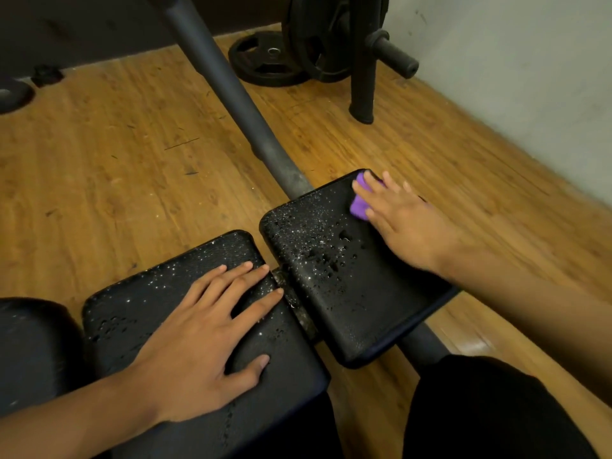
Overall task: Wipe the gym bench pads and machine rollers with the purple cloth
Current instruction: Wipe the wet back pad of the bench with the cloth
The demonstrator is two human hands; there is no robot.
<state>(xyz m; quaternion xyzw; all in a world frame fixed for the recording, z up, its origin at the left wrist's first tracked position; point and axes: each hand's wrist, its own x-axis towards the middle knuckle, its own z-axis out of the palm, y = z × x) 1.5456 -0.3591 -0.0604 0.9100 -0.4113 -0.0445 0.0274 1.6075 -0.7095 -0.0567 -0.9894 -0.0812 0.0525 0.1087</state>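
- Purple cloth (359,207) sits bunched at the far corner of the right pad (344,313), under my right hand (407,223), whose straight fingers press it down.
- Droplets (331,256) cover the pad nearer me; I judge overlapping strokes toward myself should clear them.
- My left hand (205,336) lies flat, grasping nothing, on the left pad (139,303).

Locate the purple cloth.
Head view, right of centre: the purple cloth lies under the right hand, at the far corner of the right pad.
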